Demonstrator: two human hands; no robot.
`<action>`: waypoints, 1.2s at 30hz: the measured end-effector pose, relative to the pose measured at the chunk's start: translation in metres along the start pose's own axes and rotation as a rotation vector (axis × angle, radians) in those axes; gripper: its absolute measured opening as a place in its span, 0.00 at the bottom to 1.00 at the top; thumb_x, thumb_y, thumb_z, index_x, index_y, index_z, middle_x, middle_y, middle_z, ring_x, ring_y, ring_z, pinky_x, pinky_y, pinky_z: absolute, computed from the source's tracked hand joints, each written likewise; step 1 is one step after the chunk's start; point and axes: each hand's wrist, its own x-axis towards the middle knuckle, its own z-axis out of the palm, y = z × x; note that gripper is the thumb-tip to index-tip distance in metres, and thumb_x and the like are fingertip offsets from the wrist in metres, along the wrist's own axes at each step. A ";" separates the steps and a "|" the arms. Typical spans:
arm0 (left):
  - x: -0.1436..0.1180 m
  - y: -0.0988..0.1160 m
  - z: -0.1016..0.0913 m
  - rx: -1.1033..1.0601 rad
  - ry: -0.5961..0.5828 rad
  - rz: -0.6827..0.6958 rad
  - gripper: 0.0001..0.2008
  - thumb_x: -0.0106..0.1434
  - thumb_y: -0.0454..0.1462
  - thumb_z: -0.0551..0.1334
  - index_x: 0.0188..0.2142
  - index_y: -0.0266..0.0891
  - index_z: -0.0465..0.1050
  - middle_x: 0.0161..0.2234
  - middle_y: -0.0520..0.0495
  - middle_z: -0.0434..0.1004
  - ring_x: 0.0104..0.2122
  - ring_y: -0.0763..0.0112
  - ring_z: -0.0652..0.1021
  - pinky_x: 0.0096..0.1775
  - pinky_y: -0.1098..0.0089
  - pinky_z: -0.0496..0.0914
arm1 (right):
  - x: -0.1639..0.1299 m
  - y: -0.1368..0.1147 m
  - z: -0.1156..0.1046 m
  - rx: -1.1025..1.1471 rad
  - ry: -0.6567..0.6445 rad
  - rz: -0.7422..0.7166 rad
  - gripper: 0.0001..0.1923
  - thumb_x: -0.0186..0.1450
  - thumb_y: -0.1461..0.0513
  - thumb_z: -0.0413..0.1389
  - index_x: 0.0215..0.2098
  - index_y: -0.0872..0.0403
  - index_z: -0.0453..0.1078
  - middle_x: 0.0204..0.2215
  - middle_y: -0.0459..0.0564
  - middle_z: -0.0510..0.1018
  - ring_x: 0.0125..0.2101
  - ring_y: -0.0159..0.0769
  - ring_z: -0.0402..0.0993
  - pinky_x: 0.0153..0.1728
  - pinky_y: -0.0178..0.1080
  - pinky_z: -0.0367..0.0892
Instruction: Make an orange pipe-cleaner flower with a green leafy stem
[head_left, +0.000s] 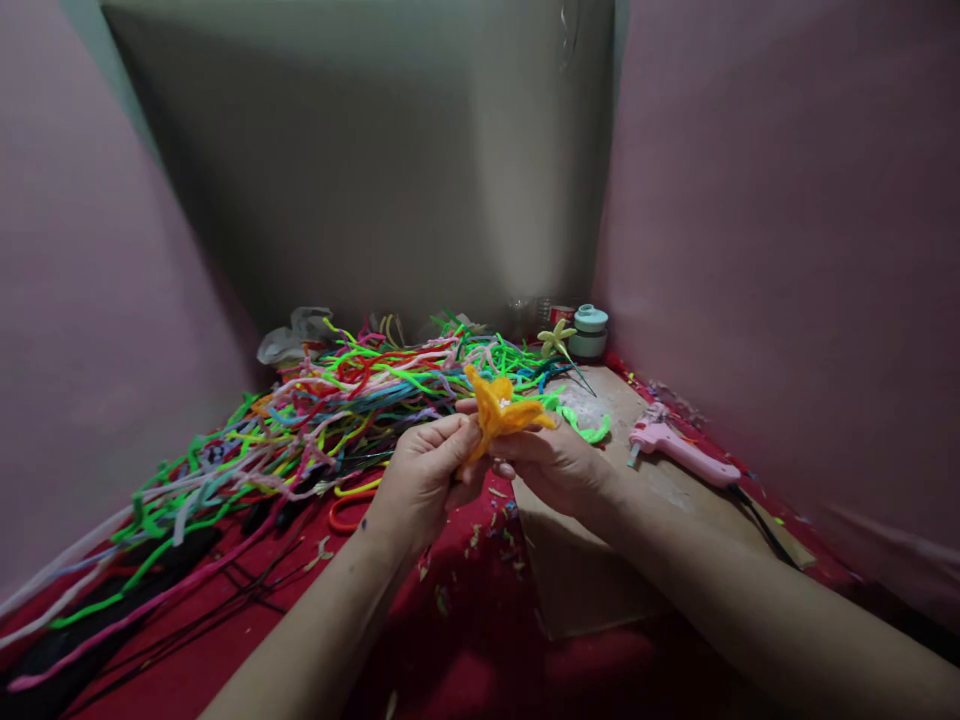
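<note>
a person's two hands meet over a red-covered desk (465,640), both pinching an orange flower (501,408) made of fuzzy craft wire. the left hand (420,478) grips the flower's base from below, fingers curled tight around it; the right hand (555,462) closes on the same base from the other side, its fingertips touching those of the left. the petals fan upward, clear of both hands.

behind the flower lies a wide heap of craft wires (330,420) in green, pink, red, blue and white, spilling toward the left edge of the desk. a pink glue gun (679,447) rests on a cardboard sheet (600,560) just to the right of the hands, its cord (757,515) trailing toward the near edge. a pale green flower (556,340) on a thin stem stands near a small round container (589,331) at the back. an orange loop of wire (349,510) lies on the cloth near the left hand, and small clippings (495,535) dot the cloth below the hands.

the risks appear modest but real. too hard a squeeze at the base could crush or twist the petals out of shape, since the wire likely bends easily. a loosened pinch could let the wrapped base unwind. the right forearm hangs close above the glue gun and its cord; a sideways sweep could snag the cord or brush the nozzle, which may be hot, though nothing here shows whether it is. cut wire ends could also prick the fingertips.
</note>
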 end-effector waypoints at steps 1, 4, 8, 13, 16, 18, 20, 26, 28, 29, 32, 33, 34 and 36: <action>0.001 0.000 -0.002 0.004 -0.027 -0.021 0.20 0.55 0.48 0.63 0.19 0.36 0.61 0.12 0.57 0.57 0.11 0.85 0.53 0.16 0.77 0.46 | 0.000 0.000 0.000 0.001 0.000 0.004 0.06 0.51 0.59 0.63 0.23 0.51 0.72 0.21 0.43 0.67 0.22 0.29 0.55 0.24 0.35 0.50; 0.002 0.001 -0.004 0.059 -0.031 -0.029 0.20 0.58 0.49 0.60 0.20 0.36 0.61 0.14 0.57 0.59 0.11 0.85 0.54 0.16 0.77 0.47 | 0.001 0.000 0.002 0.034 0.055 -0.024 0.06 0.50 0.59 0.63 0.24 0.51 0.73 0.22 0.43 0.69 0.22 0.29 0.56 0.24 0.35 0.50; 0.000 0.000 -0.002 0.423 0.086 0.118 0.17 0.63 0.46 0.54 0.25 0.37 0.65 0.18 0.54 0.65 0.15 0.79 0.64 0.19 0.75 0.58 | 0.004 0.003 0.007 0.096 0.099 -0.035 0.05 0.52 0.59 0.62 0.24 0.52 0.73 0.20 0.43 0.69 0.21 0.29 0.59 0.24 0.35 0.51; 0.002 -0.015 -0.006 0.952 0.236 0.460 0.08 0.61 0.40 0.57 0.39 0.40 0.67 0.31 0.47 0.75 0.29 0.69 0.74 0.33 0.70 0.68 | 0.005 0.010 0.009 0.137 0.231 -0.060 0.05 0.52 0.60 0.63 0.27 0.52 0.75 0.25 0.44 0.70 0.23 0.28 0.58 0.25 0.35 0.53; 0.002 -0.019 -0.011 1.105 0.260 0.578 0.07 0.63 0.35 0.53 0.35 0.40 0.70 0.30 0.46 0.75 0.29 0.70 0.74 0.34 0.71 0.67 | 0.004 0.011 0.009 0.079 0.246 -0.087 0.03 0.53 0.61 0.62 0.27 0.52 0.74 0.24 0.43 0.69 0.23 0.28 0.57 0.25 0.34 0.52; 0.001 -0.017 -0.011 1.022 0.227 0.524 0.07 0.63 0.35 0.53 0.34 0.40 0.70 0.25 0.50 0.72 0.24 0.74 0.71 0.29 0.74 0.66 | 0.004 0.009 0.009 0.057 0.253 -0.093 0.04 0.52 0.62 0.63 0.25 0.53 0.73 0.23 0.42 0.67 0.23 0.27 0.56 0.24 0.34 0.52; -0.001 -0.012 -0.009 0.825 0.172 0.393 0.08 0.64 0.38 0.54 0.31 0.39 0.70 0.20 0.54 0.66 0.18 0.78 0.66 0.23 0.77 0.62 | 0.005 0.004 0.008 0.062 0.236 -0.069 0.06 0.49 0.62 0.65 0.23 0.54 0.73 0.22 0.42 0.67 0.22 0.26 0.55 0.23 0.33 0.51; -0.004 -0.004 0.000 0.153 -0.027 -0.004 0.13 0.59 0.44 0.61 0.26 0.36 0.69 0.15 0.56 0.62 0.10 0.84 0.59 0.13 0.80 0.50 | 0.004 -0.012 0.002 0.122 0.061 0.012 0.10 0.44 0.61 0.67 0.22 0.56 0.74 0.19 0.42 0.70 0.20 0.24 0.57 0.24 0.32 0.52; -0.003 -0.005 -0.001 -0.025 -0.111 -0.092 0.14 0.56 0.45 0.63 0.27 0.35 0.69 0.13 0.57 0.60 0.08 0.86 0.55 0.11 0.81 0.49 | 0.003 -0.014 0.002 0.140 0.008 0.046 0.09 0.44 0.61 0.67 0.21 0.55 0.73 0.20 0.43 0.72 0.21 0.25 0.60 0.25 0.32 0.54; -0.002 -0.006 -0.002 -0.096 -0.155 -0.136 0.14 0.55 0.46 0.64 0.27 0.35 0.69 0.12 0.58 0.59 0.07 0.86 0.53 0.10 0.81 0.49 | 0.002 -0.014 0.001 0.143 -0.020 0.059 0.09 0.44 0.61 0.67 0.21 0.55 0.73 0.20 0.43 0.72 0.21 0.26 0.61 0.25 0.33 0.54; 0.000 -0.006 -0.006 -0.168 -0.260 -0.212 0.15 0.54 0.47 0.64 0.28 0.36 0.69 0.10 0.61 0.54 0.07 0.86 0.48 0.09 0.80 0.48 | 0.001 -0.013 0.002 0.130 -0.056 0.043 0.07 0.47 0.60 0.65 0.21 0.55 0.74 0.19 0.43 0.72 0.20 0.26 0.60 0.24 0.33 0.53; 0.000 -0.006 -0.007 -0.129 -0.264 -0.199 0.15 0.55 0.47 0.63 0.29 0.36 0.69 0.11 0.61 0.55 0.07 0.86 0.48 0.09 0.80 0.49 | 0.001 -0.012 0.002 0.126 -0.027 0.021 0.07 0.47 0.61 0.65 0.21 0.55 0.74 0.19 0.42 0.71 0.20 0.25 0.58 0.24 0.32 0.53; 0.001 -0.005 -0.007 -0.050 -0.250 -0.161 0.15 0.58 0.48 0.61 0.30 0.36 0.70 0.12 0.60 0.56 0.08 0.85 0.50 0.10 0.79 0.50 | 0.001 -0.011 0.003 0.125 0.014 0.000 0.06 0.47 0.61 0.65 0.21 0.55 0.74 0.19 0.42 0.71 0.20 0.25 0.57 0.23 0.32 0.52; 0.001 -0.006 -0.006 0.216 -0.137 -0.001 0.14 0.61 0.46 0.57 0.29 0.37 0.69 0.15 0.56 0.61 0.11 0.82 0.58 0.14 0.78 0.55 | 0.003 -0.009 0.003 0.124 0.106 -0.034 0.06 0.48 0.62 0.65 0.22 0.55 0.74 0.19 0.42 0.70 0.20 0.25 0.57 0.23 0.32 0.51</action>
